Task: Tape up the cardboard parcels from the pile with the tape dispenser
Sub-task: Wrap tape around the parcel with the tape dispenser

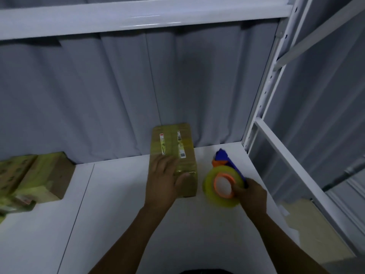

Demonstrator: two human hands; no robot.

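The parcel [173, 153] is held flat on the shelf [118, 214] by the spread left hand [164, 180]; tape dispenser [223, 184] beside it is gripped by the right hand [250, 194]; a strip could get laid crooked if the parcel's nudged.

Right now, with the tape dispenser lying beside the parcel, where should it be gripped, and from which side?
Grip the tape dispenser by its blue frame at the near end, coming from the near right, where the right hand now holds it. The roll lies flat, hub up, probably too wide to wrap, and the parcel crowds the left side.
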